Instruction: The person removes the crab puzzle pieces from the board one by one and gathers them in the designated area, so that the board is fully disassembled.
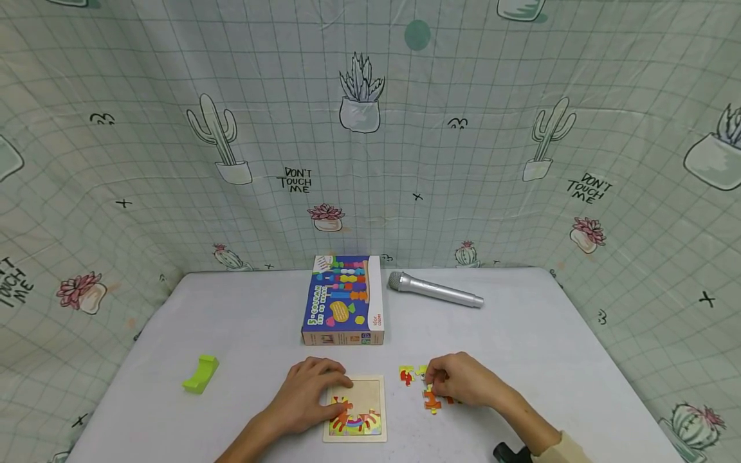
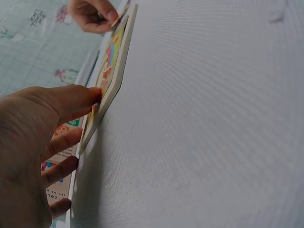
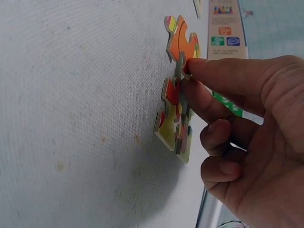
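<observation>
A square wooden puzzle board [image 1: 366, 390] lies on the table, its lower part filled with colourful pieces [image 1: 370, 423] and its upper part bare wood. My left hand [image 1: 307, 393] rests at the board's left side, thumb touching the pieces and index finger on the upper part; its other fingers are spread in the left wrist view. To the right of the board, my right hand [image 1: 466, 379] pinches a jigsaw piece [image 3: 180, 71] between thumb and index finger, tilted so its picture is mostly hidden. Beneath and around it lie several loose pieces [image 1: 431, 401], partly covered by the hand.
Behind the board lies a blue game box [image 1: 341, 302]. A silver microphone [image 1: 437, 290] is right of the box. At the left sits a green curved block [image 1: 201, 374]. A dark object [image 1: 511, 453] shows beside the right sleeve. A printed cloth [image 1: 417, 154] hangs behind the table.
</observation>
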`<action>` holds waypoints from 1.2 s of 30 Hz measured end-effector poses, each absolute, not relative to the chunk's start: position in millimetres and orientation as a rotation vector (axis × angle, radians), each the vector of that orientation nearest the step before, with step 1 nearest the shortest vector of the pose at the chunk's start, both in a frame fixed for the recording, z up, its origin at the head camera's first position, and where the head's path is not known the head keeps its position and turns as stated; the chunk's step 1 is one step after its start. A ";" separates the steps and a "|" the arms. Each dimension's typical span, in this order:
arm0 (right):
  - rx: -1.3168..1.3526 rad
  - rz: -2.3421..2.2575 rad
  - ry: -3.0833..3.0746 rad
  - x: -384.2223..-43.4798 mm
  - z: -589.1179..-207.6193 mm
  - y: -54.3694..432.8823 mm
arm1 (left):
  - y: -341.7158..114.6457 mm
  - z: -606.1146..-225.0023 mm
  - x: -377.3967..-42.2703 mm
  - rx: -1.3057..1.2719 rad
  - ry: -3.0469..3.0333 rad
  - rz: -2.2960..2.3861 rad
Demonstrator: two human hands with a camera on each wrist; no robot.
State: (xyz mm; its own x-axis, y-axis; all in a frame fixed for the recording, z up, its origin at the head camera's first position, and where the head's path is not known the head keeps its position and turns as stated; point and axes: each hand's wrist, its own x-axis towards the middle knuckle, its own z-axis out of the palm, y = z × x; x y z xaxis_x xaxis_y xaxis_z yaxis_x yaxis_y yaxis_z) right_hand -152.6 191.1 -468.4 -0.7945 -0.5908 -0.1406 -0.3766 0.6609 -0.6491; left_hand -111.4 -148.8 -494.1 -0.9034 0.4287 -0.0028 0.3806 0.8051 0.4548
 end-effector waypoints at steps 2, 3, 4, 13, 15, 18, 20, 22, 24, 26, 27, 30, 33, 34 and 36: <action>-0.770 -0.882 2.537 -152.1 -468.0 191.1 | -148.8 -494.7 -111.7 0.647 2.883 0.689; -0.768 -0.881 2.538 -151.9 -467.8 191.0 | -148.9 -495.1 -111.9 0.647 2.883 0.686; -0.768 -0.880 2.539 -151.7 -467.8 190.9 | -149.1 -495.4 -112.1 0.646 2.883 0.685; -0.781 -0.849 2.569 -149.8 -469.5 190.0 | -149.7 -495.7 -111.0 0.647 2.865 0.705; -0.774 -0.836 2.575 -149.6 -469.7 189.3 | -149.9 -495.7 -111.0 0.649 2.865 0.709; -0.764 -0.817 2.582 -149.5 -470.1 188.0 | -150.2 -495.9 -110.8 0.654 2.866 0.711; -0.757 -0.809 2.586 -149.3 -470.1 187.5 | -150.5 -496.2 -110.9 0.657 2.865 0.712; -0.753 -0.804 2.589 -149.4 -469.9 187.0 | -150.9 -496.4 -111.1 0.659 2.864 0.714; -0.751 -0.799 2.594 -149.5 -469.4 186.7 | -151.4 -496.4 -111.5 0.659 2.861 0.717; -0.757 -0.789 2.606 -149.9 -469.0 186.2 | -151.8 -496.3 -111.8 0.659 2.858 0.717; -0.760 -0.783 2.613 -150.2 -468.7 185.7 | -152.0 -496.1 -111.8 0.660 2.855 0.719; -0.778 -0.781 2.632 -150.8 -468.3 182.9 | -152.6 -495.3 -112.0 0.661 2.850 0.718; -0.799 -0.802 2.632 -150.9 -468.2 176.9 | -153.0 -494.6 -111.4 0.670 2.852 0.715; -0.803 -0.815 2.626 -151.0 -468.3 173.9 | -153.1 -494.6 -111.2 0.676 2.853 0.714; -0.809 -0.830 2.613 -151.1 -469.0 166.8 | -153.4 -494.7 -110.9 0.689 2.857 0.714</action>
State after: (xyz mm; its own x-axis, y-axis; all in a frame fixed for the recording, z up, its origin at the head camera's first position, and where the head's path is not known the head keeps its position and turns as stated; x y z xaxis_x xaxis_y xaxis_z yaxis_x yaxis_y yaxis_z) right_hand -151.1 166.8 -469.0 -0.8033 -0.5880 -0.0945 -0.4258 0.6781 -0.5991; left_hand -110.9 -153.4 -494.7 -0.8895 0.4568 -0.0037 0.4014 0.7855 0.4711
